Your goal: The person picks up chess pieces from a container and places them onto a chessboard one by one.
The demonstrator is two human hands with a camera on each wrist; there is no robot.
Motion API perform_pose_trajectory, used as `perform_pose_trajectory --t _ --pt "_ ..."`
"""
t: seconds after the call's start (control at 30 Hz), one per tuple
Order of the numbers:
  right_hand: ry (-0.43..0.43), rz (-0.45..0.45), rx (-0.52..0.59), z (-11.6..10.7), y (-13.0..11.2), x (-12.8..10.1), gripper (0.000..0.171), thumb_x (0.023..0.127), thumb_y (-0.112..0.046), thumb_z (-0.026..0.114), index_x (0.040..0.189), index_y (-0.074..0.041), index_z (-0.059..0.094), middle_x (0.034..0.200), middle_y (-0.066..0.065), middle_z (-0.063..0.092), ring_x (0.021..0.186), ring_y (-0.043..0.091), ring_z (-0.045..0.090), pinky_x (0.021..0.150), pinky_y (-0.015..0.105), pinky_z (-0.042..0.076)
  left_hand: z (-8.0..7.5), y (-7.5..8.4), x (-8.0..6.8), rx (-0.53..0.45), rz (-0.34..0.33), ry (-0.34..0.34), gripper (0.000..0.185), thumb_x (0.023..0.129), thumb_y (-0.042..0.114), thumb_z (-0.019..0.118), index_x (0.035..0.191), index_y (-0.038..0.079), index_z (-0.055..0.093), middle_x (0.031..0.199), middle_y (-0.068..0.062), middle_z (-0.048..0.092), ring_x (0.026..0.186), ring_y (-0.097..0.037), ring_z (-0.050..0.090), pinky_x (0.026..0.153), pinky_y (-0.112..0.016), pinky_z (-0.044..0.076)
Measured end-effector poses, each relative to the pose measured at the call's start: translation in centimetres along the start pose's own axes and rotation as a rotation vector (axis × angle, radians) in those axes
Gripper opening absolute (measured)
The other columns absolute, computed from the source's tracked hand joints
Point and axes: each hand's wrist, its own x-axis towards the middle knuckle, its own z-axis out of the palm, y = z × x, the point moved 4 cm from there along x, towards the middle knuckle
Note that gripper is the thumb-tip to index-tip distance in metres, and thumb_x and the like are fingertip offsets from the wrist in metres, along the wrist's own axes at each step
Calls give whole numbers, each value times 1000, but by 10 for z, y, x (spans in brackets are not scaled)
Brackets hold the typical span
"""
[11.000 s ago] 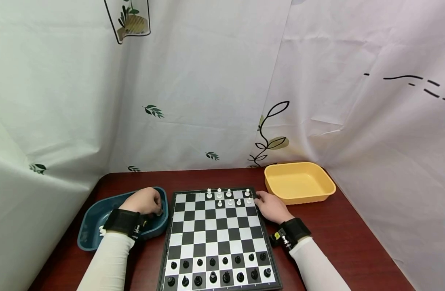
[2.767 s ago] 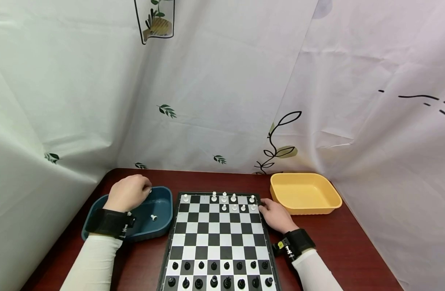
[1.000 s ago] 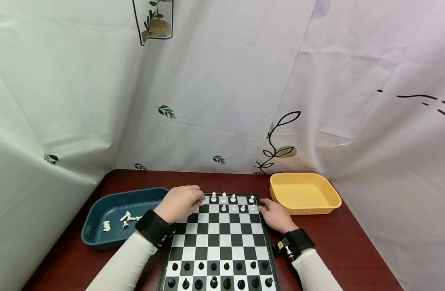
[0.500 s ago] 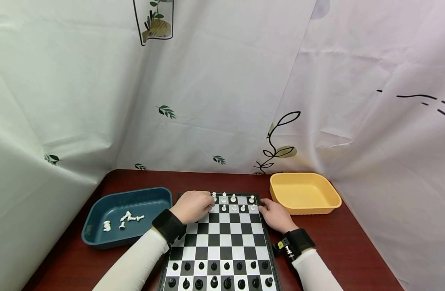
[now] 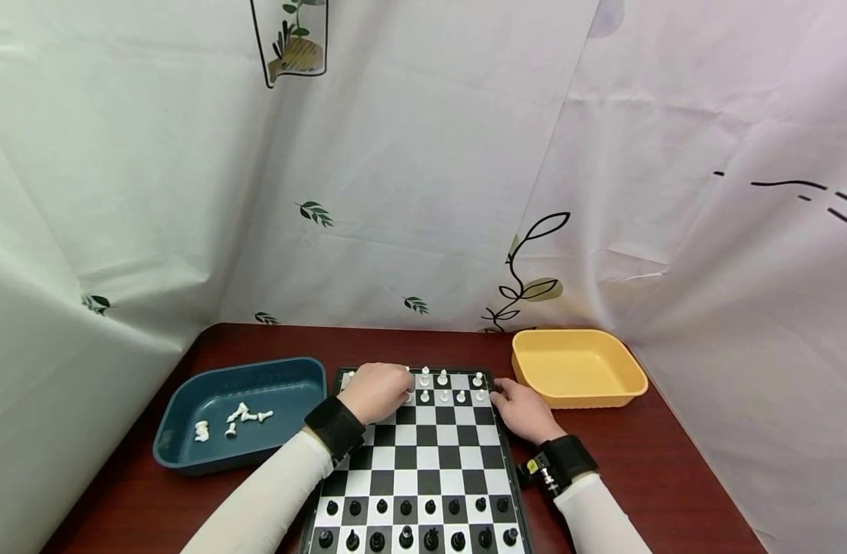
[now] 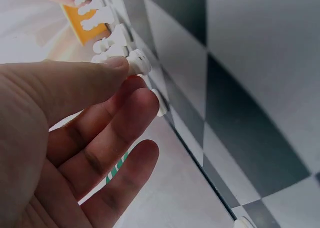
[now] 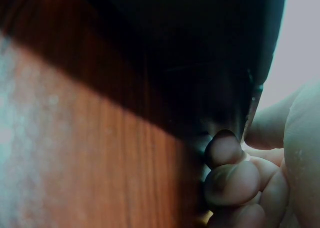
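White chess piece pinched at the far side of the board

The left hand [image 5: 378, 392] reaches over the far left part of a black-and-white checkered chessboard [image 5: 426, 435] with a dark frame. Its thumb and a fingertip grasp a small white chess piece [image 6: 139, 63], while the other fingers [image 6: 137, 111] spread loosely below in the left wrist view. The piece is at the second row from the far edge, just left of the white pieces [image 5: 445, 395] standing there; whether its base touches the board I cannot tell. More white pieces stand along the farthest row, partly hidden by the hand.

The right hand [image 5: 523, 412] grips the board's right edge near its far corner, the thumb on one side and the curled fingers on the other.

Two rows of black chess pieces [image 5: 405, 537] stand upright on the near side. Left of the board, a dark teal rectangular plastic tray [image 5: 191, 385] holds several loose white pieces [image 5: 201, 431], mostly lying on their sides. A yellow rectangular plastic tray [image 5: 578, 369] sits beyond the right hand. Everything rests on a reddish-brown wooden desk [image 5: 645, 454], with white leaf-printed cloth [image 5: 423, 154] hanging behind. Each wrist wears a black band [image 5: 568, 455] over a white sleeve [image 5: 599, 512].
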Motion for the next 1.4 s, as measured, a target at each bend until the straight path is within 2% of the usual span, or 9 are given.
perform_pose_trajectory --t 0.2,0.43,0.57,0.77,0.93,1.13,1.3,1.4 --pt "13 -21 5 1 2 2 45 111 -26 60 143 4 68 116 14 78 100 26 72 94 54 57 1 4 1 40 -5 -21 13 97 10 87 94 22 84 86 6 77 76 -13 71 64 -32 57" --pt "1 13 2 1 0 0 43 112 -23 61 145 3 67 118 13 77 102 26 72 96 54 57 1 6 0 68 7 5 13 96 9 87 93 21 84 85 5 76 76 -14 71 62 -32 57" --pt "3 4 1 0 -1 -1 43 112 -23 61 145 4 67 119 15 77 104 29 73 97 56 56 0 6 -1 74 7 6 13 96 8 87 95 21 84 86 4 76 76 -14 71 61 -32 56" --pt "8 -8 2 1 -3 -1 43 111 -23 61 143 5 68 116 15 77 101 28 72 93 54 57 -8 2 -6 63 -22 -3 11 94 14 90 100 20 83 89 4 73 76 -13 68 62 -32 54" --pt "-6 5 8 0 -2 -2 43 112 -22 61 145 4 67 117 14 77 102 27 72 95 55 57 -18 -6 -13 79 -46 1 12 95 17 91 102 19 82 88 3 69 77 -14 68 64 -32 54" --pt "4 -6 2 1 0 -2 44 111 -23 61 144 5 67 118 16 77 103 29 73 95 55 57 -30 -19 -27 87 -68 61 13 95 16 90 106 19 83 94 4 74 82 -13 71 69 -33 58" --pt "8 -12 2 0 -3 -3 44 111 -23 61 144 6 67 121 18 77 107 32 73 97 57 57 -43 -30 -41 75 -87 133 9 96 15 89 101 18 82 89 4 69 76 -12 66 63 -30 53" --pt "3 -3 -1 -1 -2 -1 44 112 -22 61 145 5 66 123 19 77 108 32 73 99 58 56 -52 -35 -48 77 -87 179 10 95 16 90 101 18 82 93 3 70 79 -13 67 64 -30 53"
